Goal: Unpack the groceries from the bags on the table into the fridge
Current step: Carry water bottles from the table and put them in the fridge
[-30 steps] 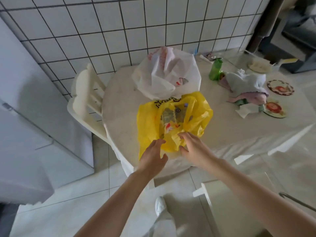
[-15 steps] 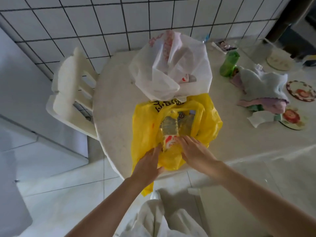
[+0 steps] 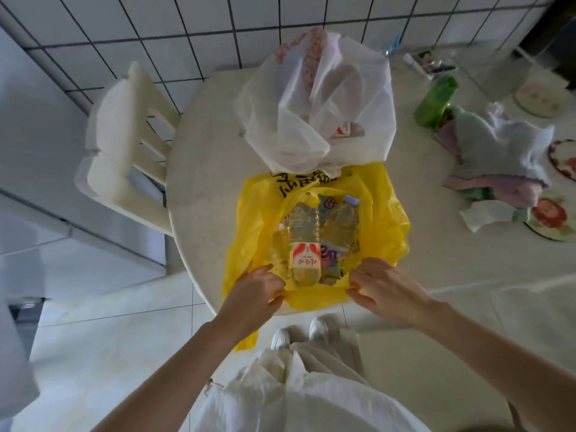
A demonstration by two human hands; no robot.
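Observation:
A yellow plastic bag [image 3: 381, 207] lies at the near edge of the round white table [image 3: 205, 169], its mouth spread wide. Inside it lie clear water bottles: one with a red and white label [image 3: 304, 241] in the middle and another with a pale cap [image 3: 341, 222] to its right, over colourful packets [image 3: 330, 254]. My left hand [image 3: 257, 291] grips the bag's near left rim. My right hand [image 3: 383, 285] grips the near right rim. Behind the yellow bag stands a white plastic bag [image 3: 314, 101], its contents mostly hidden.
A white chair [image 3: 124, 141] stands at the table's left against the tiled wall. A green bottle [image 3: 436, 99], crumpled cloths [image 3: 498, 151] and round coasters [image 3: 548, 213] lie on the table's right. A white appliance front [image 3: 37, 169] fills the left side. My shoes [image 3: 299, 333] are under the table edge.
I have stepped closer and look more steeply down. Both hands moved apart along the yellow bag's near rim and pulled its mouth open, showing the bottles and packets.

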